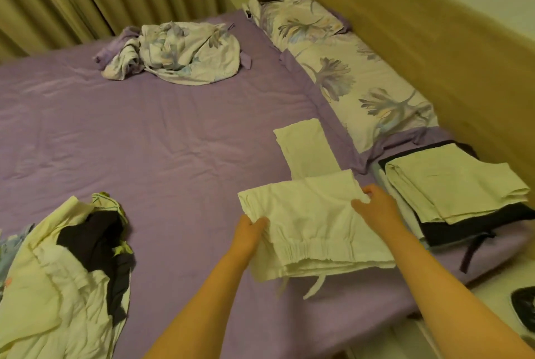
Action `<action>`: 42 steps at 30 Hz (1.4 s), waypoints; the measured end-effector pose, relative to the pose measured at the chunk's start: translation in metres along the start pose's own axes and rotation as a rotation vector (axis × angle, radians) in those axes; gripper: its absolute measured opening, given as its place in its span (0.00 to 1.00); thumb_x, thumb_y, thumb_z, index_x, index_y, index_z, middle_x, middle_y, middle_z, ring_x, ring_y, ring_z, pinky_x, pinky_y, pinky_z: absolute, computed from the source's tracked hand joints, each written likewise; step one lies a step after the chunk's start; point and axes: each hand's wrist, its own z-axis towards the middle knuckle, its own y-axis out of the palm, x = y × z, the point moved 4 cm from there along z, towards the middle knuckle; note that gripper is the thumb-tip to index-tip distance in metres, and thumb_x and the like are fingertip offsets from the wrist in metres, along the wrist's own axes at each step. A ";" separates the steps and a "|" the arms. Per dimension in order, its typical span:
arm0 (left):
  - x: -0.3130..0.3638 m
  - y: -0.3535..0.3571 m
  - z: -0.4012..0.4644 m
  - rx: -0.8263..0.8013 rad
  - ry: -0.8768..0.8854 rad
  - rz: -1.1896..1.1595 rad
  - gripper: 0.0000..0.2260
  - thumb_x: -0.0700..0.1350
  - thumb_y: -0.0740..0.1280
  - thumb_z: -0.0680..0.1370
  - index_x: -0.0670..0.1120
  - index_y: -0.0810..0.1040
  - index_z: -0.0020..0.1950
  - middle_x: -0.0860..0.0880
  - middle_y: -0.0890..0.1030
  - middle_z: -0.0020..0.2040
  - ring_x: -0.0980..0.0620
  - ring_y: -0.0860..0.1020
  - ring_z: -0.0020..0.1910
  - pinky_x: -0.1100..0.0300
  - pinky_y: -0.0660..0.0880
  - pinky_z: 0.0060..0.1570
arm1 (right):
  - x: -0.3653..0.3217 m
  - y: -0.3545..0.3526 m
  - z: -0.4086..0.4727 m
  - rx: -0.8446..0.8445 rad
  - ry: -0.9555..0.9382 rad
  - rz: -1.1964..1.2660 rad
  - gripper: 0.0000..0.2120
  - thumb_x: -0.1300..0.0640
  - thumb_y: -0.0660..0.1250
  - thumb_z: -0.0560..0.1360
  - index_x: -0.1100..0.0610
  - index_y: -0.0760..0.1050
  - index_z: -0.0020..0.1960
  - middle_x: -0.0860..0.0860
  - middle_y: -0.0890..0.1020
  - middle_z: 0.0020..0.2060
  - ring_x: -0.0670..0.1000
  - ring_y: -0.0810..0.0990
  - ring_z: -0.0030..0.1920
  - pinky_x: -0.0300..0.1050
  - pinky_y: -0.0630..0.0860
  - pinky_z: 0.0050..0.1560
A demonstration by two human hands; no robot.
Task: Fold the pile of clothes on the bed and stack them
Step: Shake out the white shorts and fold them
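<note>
Two hands are gripping the white trousers (312,222) lying at five o'clock on the bed (162,132), the left hand (250,231) with fingers clamped on their left edge, the right hand (373,203) pinching their upper right corner, the folded stack (451,190) sitting at three o'clock, the unfolded pile (58,271) at eight o'clock.

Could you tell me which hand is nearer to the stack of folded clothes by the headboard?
The right hand, gripping the white shorts' far corner just beside the stack. The left hand grips their opposite edge, farther away.
</note>
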 end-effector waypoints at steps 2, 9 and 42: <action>0.016 0.034 0.006 -0.013 -0.017 0.004 0.10 0.39 0.57 0.81 0.46 0.74 0.58 0.46 0.80 0.52 0.49 0.79 0.48 0.57 0.77 0.43 | 0.007 -0.028 0.014 0.041 -0.019 -0.016 0.15 0.61 0.67 0.76 0.66 0.72 0.60 0.61 0.78 0.55 0.54 0.74 0.49 0.42 0.67 0.43; 0.064 0.180 0.036 -0.121 -0.116 0.002 0.11 0.42 0.57 0.81 0.47 0.70 0.63 0.47 0.79 0.53 0.48 0.79 0.48 0.59 0.77 0.34 | 0.052 -0.141 0.081 0.106 -0.026 -0.192 0.17 0.55 0.64 0.78 0.58 0.73 0.65 0.56 0.79 0.58 0.57 0.77 0.56 0.46 0.73 0.49; 0.038 0.299 0.061 -0.281 -0.092 0.590 0.22 0.43 0.61 0.81 0.44 0.62 0.74 0.48 0.76 0.45 0.54 0.74 0.39 0.64 0.71 0.39 | 0.143 -0.140 0.138 -0.142 -0.120 -0.664 0.20 0.49 0.55 0.81 0.52 0.65 0.71 0.50 0.74 0.65 0.52 0.72 0.64 0.46 0.68 0.64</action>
